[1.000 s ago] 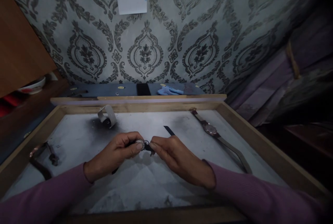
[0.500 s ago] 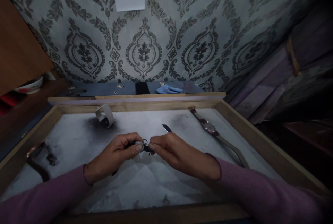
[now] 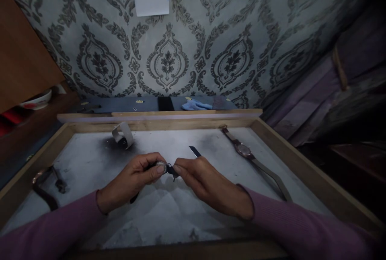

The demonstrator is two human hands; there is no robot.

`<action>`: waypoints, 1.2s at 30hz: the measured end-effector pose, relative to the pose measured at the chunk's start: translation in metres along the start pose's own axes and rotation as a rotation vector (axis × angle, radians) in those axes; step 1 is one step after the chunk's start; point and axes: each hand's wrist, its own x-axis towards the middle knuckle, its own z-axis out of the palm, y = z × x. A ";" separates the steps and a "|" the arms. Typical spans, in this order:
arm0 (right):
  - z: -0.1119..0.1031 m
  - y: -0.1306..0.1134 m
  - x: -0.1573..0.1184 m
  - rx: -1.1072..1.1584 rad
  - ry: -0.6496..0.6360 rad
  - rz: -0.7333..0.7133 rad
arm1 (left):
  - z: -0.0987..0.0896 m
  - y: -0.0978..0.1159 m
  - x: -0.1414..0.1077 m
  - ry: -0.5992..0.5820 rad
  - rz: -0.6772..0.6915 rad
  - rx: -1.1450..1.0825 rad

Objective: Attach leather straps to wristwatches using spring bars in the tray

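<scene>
My left hand [image 3: 137, 175] grips a wristwatch [image 3: 162, 167] by its round case, thumb on top. Part of its dark strap shows below that hand. On the other side, my right hand [image 3: 202, 183] pinches the dark strap end beside the case between thumb and fingers. A small loop or ring stands up at the joint between case and strap; its exact kind is too small to tell. Behind my right knuckles a flat, dark strip with a slanted tip [image 3: 194, 151] sticks out. Whether it is held or lies on the surface is hidden.
A wood-rimmed tray [image 3: 169, 123] with a white base surrounds my hands. Inside lie a watch with a long strap [image 3: 243, 149], a pale-strapped watch [image 3: 123, 135] and a brown-strapped one [image 3: 44, 189]. Beyond the rim are a blue cloth [image 3: 196, 105] and a black flat object [image 3: 165, 104].
The small ring by the watch case has tipped lower. Both hands keep nearly the same hold. The whole view has shifted slightly.
</scene>
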 end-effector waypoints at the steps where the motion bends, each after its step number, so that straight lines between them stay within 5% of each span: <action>1: 0.000 0.000 0.000 0.001 0.001 -0.002 | 0.000 0.000 0.000 -0.002 -0.001 0.003; 36: 0.001 0.000 0.000 0.046 0.026 -0.022 | -0.001 0.010 -0.001 -0.010 -0.001 0.085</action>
